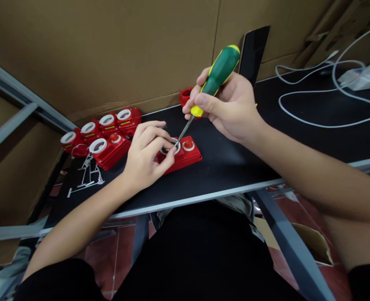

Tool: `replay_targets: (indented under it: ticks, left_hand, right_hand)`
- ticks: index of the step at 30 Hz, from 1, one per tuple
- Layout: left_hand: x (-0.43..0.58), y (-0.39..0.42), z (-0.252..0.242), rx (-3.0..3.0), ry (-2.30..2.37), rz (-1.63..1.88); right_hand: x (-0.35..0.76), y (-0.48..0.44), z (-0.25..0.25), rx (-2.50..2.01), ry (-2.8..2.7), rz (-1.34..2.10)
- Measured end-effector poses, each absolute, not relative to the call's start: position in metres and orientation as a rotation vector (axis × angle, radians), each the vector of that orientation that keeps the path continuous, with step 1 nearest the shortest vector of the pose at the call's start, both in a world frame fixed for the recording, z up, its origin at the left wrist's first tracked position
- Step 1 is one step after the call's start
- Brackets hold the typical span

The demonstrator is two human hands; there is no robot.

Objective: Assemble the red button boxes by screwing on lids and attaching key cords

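My right hand [231,104] is closed round a screwdriver [221,69] with a green and yellow handle. Its metal shaft slants down to the left, and the tip meets the white ring of a red alarm-like box [185,158] lying on the table. A red dome in a smaller white ring sits at the box's right end. My left hand [150,152] rests over the box's left part, thumb and index finger pinched at the ring beside the screwdriver tip. Whatever lies between those fingers is too small or hidden to make out.
Several similar red boxes [110,152] with white rings stand at the left on the black table [222,167]. White T-shaped rods [86,175] lie before them. Another red part [186,96] is behind my right hand. A white cable [313,125] loops at the right; cardboard [125,50] rises behind.
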State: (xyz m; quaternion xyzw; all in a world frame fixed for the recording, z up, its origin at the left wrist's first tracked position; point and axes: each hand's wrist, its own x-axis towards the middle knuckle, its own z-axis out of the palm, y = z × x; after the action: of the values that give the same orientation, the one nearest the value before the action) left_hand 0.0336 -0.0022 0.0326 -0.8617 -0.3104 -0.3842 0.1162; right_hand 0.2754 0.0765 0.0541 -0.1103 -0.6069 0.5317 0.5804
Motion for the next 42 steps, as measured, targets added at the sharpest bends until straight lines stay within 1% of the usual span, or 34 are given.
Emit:
replay_targets:
  ticks: [9, 17, 19, 21, 23, 26, 33, 36, 38, 42]
  left_hand:
    - [0.035, -0.002, 0.031, -2.486, -0.885, -1.121]
    - [0.035, -0.002, 0.029, -2.479, -0.861, -1.174]
    - [0.035, -0.003, 0.029, -2.461, -0.857, -1.192]
    - [0.035, -0.003, 0.029, -2.45, -0.85, -1.203]
    - [0.035, -0.003, 0.03, -2.448, -0.84, -1.208]
    - [0.034, -0.002, 0.03, -2.451, -0.814, -1.195]
    - [0.034, 0.0, 0.028, -2.458, -0.77, -1.138]
    - [0.033, 0.0, 0.03, -2.467, -0.771, -1.133]
    - [0.032, 0.0, 0.031, -2.486, -0.812, -1.086]
    - [0.029, 0.001, 0.031, -2.556, -0.945, -0.814]
  right_hand:
    - [0.277, 0.075, 0.055, -0.363, -1.417, 1.205]
    - [0.284, 0.079, 0.064, -0.33, -1.35, 1.175]
    - [0.291, 0.08, 0.065, -0.358, -1.429, 1.214]
    - [0.298, 0.081, 0.065, -0.447, -1.624, 1.237]
    - [0.302, 0.081, 0.065, -0.518, -1.899, 1.176]
    - [0.301, 0.078, 0.061, -0.469, -2.205, 1.041]
    - [0.283, 0.067, 0.046, -0.339, -2.248, 1.02]
    - [0.288, 0.068, 0.053, -0.364, -2.281, 0.902]
    - [0.302, 0.078, 0.062, -0.482, -2.288, 0.742]
    - [0.346, 0.126, 0.067, -0.841, -2.227, 0.315]
